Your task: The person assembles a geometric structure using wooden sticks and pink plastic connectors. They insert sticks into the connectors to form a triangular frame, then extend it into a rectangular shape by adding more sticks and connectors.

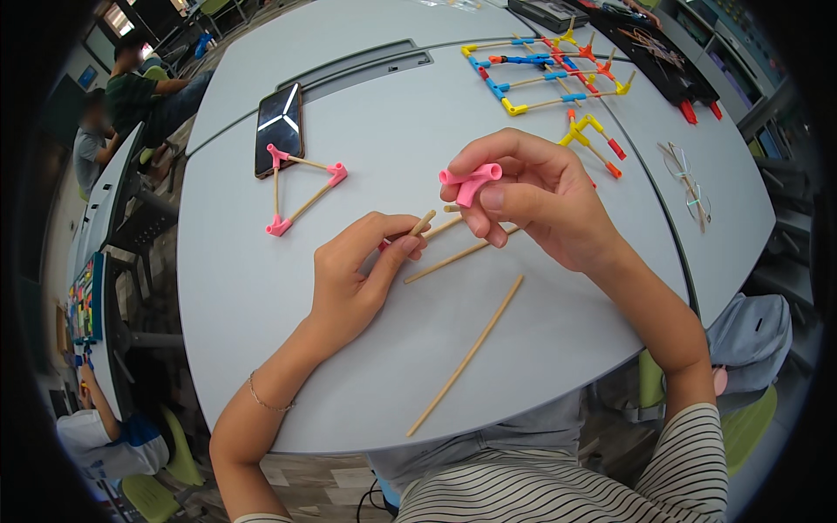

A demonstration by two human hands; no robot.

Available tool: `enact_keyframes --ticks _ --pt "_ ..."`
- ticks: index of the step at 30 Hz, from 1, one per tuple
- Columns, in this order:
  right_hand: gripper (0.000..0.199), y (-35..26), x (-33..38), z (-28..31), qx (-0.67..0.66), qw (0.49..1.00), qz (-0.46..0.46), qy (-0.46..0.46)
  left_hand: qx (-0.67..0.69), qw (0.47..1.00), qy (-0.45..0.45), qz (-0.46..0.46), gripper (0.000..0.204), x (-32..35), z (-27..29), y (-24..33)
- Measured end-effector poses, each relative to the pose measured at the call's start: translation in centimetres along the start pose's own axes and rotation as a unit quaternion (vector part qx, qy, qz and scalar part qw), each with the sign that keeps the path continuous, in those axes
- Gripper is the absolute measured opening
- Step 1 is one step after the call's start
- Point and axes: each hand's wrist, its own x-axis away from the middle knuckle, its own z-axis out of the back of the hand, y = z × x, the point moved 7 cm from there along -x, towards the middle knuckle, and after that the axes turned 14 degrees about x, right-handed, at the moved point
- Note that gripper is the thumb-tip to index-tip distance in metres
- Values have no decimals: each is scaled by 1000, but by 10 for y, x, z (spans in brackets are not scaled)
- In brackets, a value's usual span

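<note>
My right hand (pixel 540 196) pinches a pink three-way connector (pixel 473 180) between thumb and fingers, above the table. To its left, my left hand (pixel 357 270) is closed on a wooden stick (pixel 423 223) whose end sticks up past the fingertips. A bit of pink shows at those fingers, mostly hidden. Under and between the hands lie more sticks, one of them a stick (pixel 462 254) partly covered by my right hand. Closer to me, a loose stick (pixel 466 356) rests slantwise. At left lies a triangle of sticks with pink connectors (pixel 336 174), one corner over a phone (pixel 279 131).
A frame of sticks with blue, yellow and red connectors (pixel 516 109) stands at the far right, near a yellow connector piece (pixel 580 131). Glasses (pixel 684 187) lie on the right table; a black tray (pixel 654 48) is behind. Other people sit at the left.
</note>
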Motion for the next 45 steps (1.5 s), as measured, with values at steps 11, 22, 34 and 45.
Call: enact_keyframes --ticks 11,22,34,45 --pt "28 3 -1 3 9 998 -22 52 48 998 -8 31 10 4 -2 -4" --pt "35 3 -3 3 101 994 2 44 44 994 -55 79 15 6 -4 -4" --pt "28 0 -1 -1 144 989 13 24 74 992 -52 89 18 7 -5 -7" --pt "26 10 0 4 53 995 -70 56 62 992 -61 87 18 7 -5 -7"
